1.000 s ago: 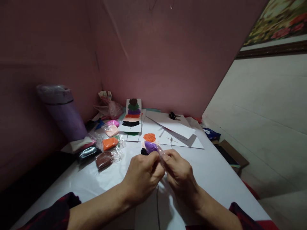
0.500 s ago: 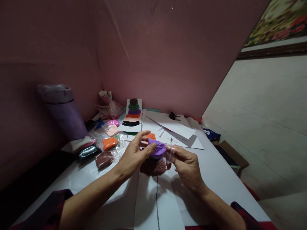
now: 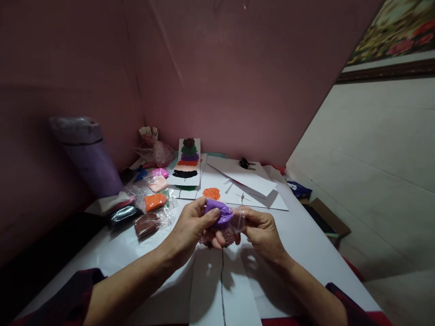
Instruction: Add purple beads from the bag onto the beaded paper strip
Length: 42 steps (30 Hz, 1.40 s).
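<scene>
My left hand [image 3: 192, 226] pinches a lump of purple clay [image 3: 218, 211] that sits half inside a clear plastic bag [image 3: 238, 219]. My right hand [image 3: 261, 231] grips that bag from the right. Both hands hover just above a white sheet [image 3: 220, 290] on the table. Under the hands lies a brownish clay shape [image 3: 222, 237], partly hidden. An orange clay shape [image 3: 211, 193] lies on the sheet just beyond my fingers.
Bagged clay packets, orange [image 3: 155, 201], brown [image 3: 147, 224], pink [image 3: 159, 183] and black [image 3: 122, 216], lie at the left. A card with stacked clay colours [image 3: 188, 163] leans at the back. A purple tumbler [image 3: 88, 156] stands left. White sheets [image 3: 248, 181] lie at back right; the table edge drops off on the right.
The hands rose from the sheet and drew apart a little. The purple clay came further out of the bag, then my left fingers closed down on it.
</scene>
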Motion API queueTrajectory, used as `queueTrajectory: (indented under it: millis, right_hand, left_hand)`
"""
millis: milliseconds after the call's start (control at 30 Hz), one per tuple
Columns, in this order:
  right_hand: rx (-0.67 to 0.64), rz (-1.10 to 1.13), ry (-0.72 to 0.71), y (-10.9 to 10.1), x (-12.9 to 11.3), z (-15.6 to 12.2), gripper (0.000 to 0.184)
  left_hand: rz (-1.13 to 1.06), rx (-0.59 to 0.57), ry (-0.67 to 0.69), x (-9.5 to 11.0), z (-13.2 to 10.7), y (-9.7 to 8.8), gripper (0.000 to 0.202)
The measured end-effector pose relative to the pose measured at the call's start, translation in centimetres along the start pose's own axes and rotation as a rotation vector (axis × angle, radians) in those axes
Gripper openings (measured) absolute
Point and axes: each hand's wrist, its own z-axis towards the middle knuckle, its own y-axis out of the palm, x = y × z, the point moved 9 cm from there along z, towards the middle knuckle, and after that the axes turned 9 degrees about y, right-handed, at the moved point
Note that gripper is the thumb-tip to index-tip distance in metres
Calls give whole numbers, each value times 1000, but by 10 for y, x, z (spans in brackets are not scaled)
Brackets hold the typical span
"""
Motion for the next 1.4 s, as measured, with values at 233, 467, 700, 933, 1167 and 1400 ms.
queueTrajectory:
  millis: [233,467,700,933,1167,1400]
  right_hand:
    - [26,0,-11,0,0,-2,9]
    - [49,95,70,-3,12,1,22]
    - [-32,119,89,2,14,3,17]
    - [53,33,30,-5,9,1,11]
    - [104,49,48,-5,13,-3,15]
    - [12,110,26,-3,7,0,14]
  left_hand:
    - [67,11,-40,1,1,-7,48]
    - [64,38,18,3,3,-8,44]
    - [21,72,35,0,1,-10,38]
    - [-32,72,46,1,3,-8,42]
    - [-53,68,67,4,1,-5,41]
    - [-66,98,84,4,-1,-5,39]
